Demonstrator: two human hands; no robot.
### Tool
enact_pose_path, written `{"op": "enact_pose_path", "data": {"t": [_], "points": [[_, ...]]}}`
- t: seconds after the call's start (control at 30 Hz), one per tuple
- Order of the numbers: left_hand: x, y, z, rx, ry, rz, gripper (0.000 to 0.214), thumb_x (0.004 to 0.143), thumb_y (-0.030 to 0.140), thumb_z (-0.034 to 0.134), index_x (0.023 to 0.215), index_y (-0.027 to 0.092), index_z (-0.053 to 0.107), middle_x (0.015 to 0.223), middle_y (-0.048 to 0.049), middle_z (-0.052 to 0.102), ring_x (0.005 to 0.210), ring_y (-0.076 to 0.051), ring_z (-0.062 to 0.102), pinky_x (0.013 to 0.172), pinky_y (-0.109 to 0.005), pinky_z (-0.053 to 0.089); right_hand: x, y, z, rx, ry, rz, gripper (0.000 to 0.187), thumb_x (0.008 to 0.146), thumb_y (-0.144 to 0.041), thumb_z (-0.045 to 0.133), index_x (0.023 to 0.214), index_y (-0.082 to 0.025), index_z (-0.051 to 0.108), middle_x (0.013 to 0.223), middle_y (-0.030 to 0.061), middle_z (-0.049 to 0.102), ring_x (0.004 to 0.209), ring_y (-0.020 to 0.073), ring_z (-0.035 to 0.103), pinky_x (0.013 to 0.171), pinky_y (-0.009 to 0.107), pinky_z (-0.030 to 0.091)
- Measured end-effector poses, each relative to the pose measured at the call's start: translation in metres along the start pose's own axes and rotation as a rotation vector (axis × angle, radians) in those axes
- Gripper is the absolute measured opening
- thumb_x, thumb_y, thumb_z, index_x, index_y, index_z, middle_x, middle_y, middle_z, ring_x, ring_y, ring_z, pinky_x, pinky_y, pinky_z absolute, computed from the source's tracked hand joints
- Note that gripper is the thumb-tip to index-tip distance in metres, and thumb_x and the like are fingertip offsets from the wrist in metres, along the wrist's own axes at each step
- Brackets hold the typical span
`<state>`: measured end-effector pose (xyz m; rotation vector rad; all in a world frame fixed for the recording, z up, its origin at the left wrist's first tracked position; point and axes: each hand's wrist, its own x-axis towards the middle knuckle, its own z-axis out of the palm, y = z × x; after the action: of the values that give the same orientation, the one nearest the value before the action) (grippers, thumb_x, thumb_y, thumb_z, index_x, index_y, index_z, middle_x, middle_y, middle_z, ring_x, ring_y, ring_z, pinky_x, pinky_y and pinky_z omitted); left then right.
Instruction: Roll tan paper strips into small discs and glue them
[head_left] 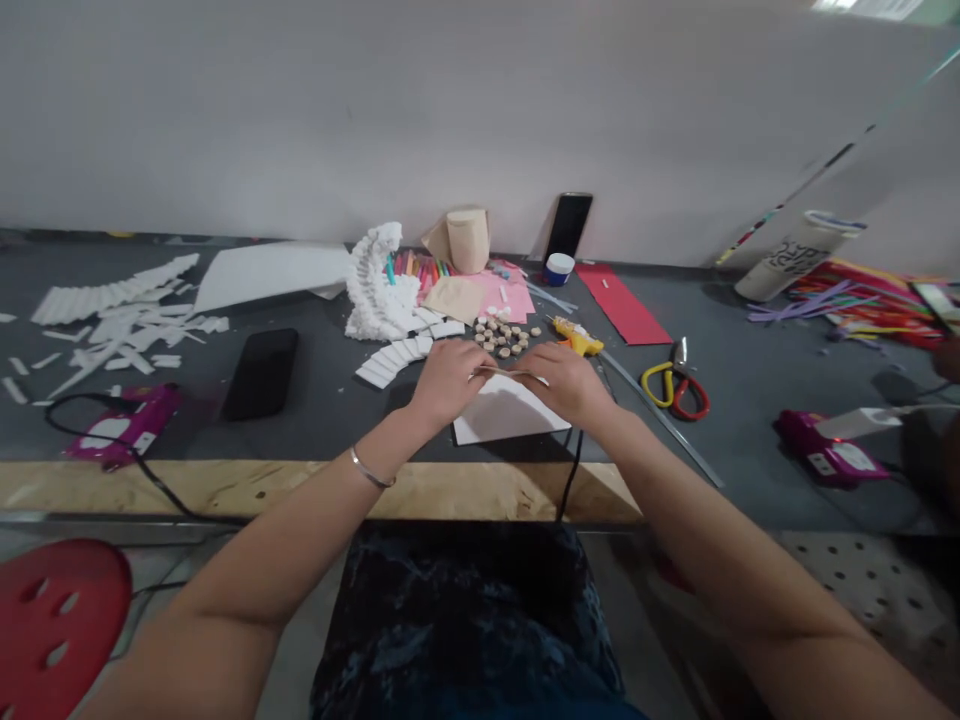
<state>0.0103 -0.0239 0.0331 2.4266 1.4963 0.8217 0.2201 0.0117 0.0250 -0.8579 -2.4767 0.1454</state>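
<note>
My left hand [450,382] and my right hand [566,385] pinch a thin paper strip [502,371] between them, holding it stretched above a white card [506,412]. My fingertips nearly meet over the card, and the strip's middle shows only faintly. Just beyond my left hand lies a fan of white paper strips [394,362]. Small wooden discs [504,335] are scattered ahead of my hands. A yellow glue tool [577,336] lies just past my right hand. A thin metal bangle [371,468] circles my left wrist.
A white textured curved model [379,285] stands behind the paper fan. Yellow-and-red scissors [675,382], a black phone [260,374], red card [622,303] and white paper scraps [124,325] lie on the grey table [322,425]. Magenta corded devices [825,447] sit on both sides.
</note>
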Motion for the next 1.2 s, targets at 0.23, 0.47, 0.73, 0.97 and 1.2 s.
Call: {"op": "enact_pose_path", "data": {"t": [0.23,0.47,0.73,0.97,1.2], "points": [[-0.032,-0.017,0.016,0.239,-0.193,0.174,0.018,0.092,0.018,0.050,0.093,0.021,0.068,0.096,-0.0052,0.069,0.097,-0.021,0.056,0.087,-0.038,0.033,-0.040,0.025,0.018,-0.151,-0.177,-0.108,0.027,0.097,-0.025,0.045,0.104,-0.022,0.070,0.092,0.0079,0.069,0.085,0.0205,0.057,0.077,0.033,0.040],[-0.047,-0.018,0.018,0.129,-0.142,0.042,0.015,0.090,0.023,0.056,0.092,0.022,0.071,0.095,-0.0039,0.067,0.094,-0.021,0.056,0.081,-0.038,0.034,-0.052,0.035,0.022,0.103,-0.072,-0.012,0.019,0.092,-0.027,0.054,0.094,-0.021,0.071,0.091,0.0087,0.069,0.085,0.0209,0.058,0.080,0.036,0.046],[-0.049,-0.025,0.018,0.050,-0.072,-0.167,0.017,0.089,0.034,0.060,0.085,0.023,0.073,0.096,-0.0028,0.067,0.092,-0.021,0.056,0.080,-0.039,0.036,-0.055,0.047,0.016,0.245,-0.069,0.133,0.024,0.092,-0.038,0.055,0.086,-0.023,0.072,0.096,0.0087,0.065,0.094,0.0219,0.058,0.084,0.039,0.048],[-0.050,-0.023,0.015,0.046,-0.081,-0.150,0.016,0.089,0.034,0.060,0.084,0.025,0.072,0.095,-0.0022,0.067,0.093,-0.021,0.056,0.082,-0.040,0.035,-0.054,0.038,0.011,0.270,-0.066,0.097,0.020,0.087,-0.039,0.063,0.098,-0.023,0.071,0.103,0.0095,0.063,0.099,0.0235,0.056,0.089,0.041,0.046],[-0.064,-0.019,0.001,-0.024,0.175,-0.229,0.015,0.091,0.032,0.056,0.084,0.025,0.068,0.088,-0.0015,0.069,0.089,-0.019,0.061,0.087,-0.038,0.040,-0.054,0.036,0.005,0.233,-0.009,0.174,0.030,0.092,-0.034,0.056,0.118,-0.024,0.065,0.107,0.0104,0.065,0.100,0.0241,0.058,0.089,0.041,0.046]]}}
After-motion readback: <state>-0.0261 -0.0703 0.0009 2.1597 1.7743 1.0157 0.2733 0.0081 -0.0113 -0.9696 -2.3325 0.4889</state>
